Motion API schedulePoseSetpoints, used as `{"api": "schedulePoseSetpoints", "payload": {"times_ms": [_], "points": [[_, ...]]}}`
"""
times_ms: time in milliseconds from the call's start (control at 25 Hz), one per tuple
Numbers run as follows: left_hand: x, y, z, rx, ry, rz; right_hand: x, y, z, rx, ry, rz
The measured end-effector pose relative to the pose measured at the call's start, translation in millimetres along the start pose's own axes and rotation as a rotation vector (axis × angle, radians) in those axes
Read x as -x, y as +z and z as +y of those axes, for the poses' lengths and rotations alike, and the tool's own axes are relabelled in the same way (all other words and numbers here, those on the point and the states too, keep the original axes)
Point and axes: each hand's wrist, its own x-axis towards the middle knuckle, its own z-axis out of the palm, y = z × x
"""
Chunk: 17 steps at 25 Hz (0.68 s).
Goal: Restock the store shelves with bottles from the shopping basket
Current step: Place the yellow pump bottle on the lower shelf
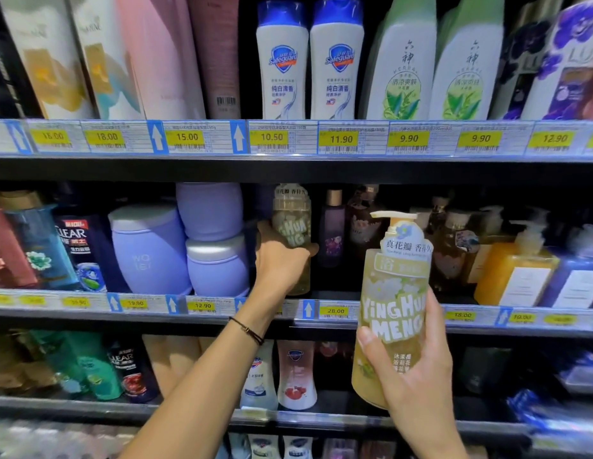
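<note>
My left hand (279, 264) grips a pale yellow pump bottle (292, 223) that stands on the middle shelf (222, 309), reached in past the price rail. My right hand (409, 362) holds a second, matching yellow pump bottle (393, 293) with large white lettering. It is upright in front of the shelf, level with the price rail, fingers wrapped round its lower half. Its white pump head points left. The shopping basket is out of view.
Lilac jars (149, 253) stand just left of my left hand; a slim purple bottle (333, 226) and dark amber pump bottles (451, 246) stand to its right. The top shelf (288, 140) holds white and green bottles. Lower shelves carry more bottles.
</note>
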Motion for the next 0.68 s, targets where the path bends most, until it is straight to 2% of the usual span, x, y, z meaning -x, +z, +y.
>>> {"api": "schedulePoseSetpoints", "payload": {"times_ms": [280,440,520,680], "points": [[8,-6,-21,-0.314,0.107,-0.022,-3,4,8,-0.038,0.014,-0.008],[26,-7,-25,-0.577,0.179,-0.003,-5,12,7,-0.050,-0.018,-0.034],[29,-6,-24,-0.615,0.204,0.043,-7,15,8,-0.056,-0.028,-0.042],[13,-4,-21,-0.618,0.176,-0.030,-9,21,10,-0.056,-0.039,-0.059]]}}
